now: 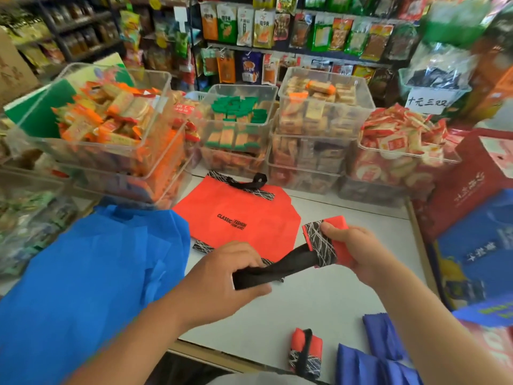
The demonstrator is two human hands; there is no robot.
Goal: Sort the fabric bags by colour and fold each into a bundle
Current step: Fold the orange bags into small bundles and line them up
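At frame centre, above the table (319,298): held bag (323,243), red, folded small. The right hand (358,251) curls fingers and thumb round its patterned band, apparently to stop the folds springing open. The black strap (286,265) runs taut from it down-left to the left hand (219,276), which pinches the free end between thumb and curled fingers, probably drawn out ready to wind round as a tie.

Centre, beyond the hands: flat bag (241,215), red, unfolded, presumably next in line.

Left half: blue heap (83,273), loose, kept apart from the reds.

Bottom centre: red bundle (305,348), finished, strap wound round it.

Bottom right: blue bundles (383,340), near the red one but grouped by colour.

Upper frame: bins (319,112) of snacks, bordering the work area.
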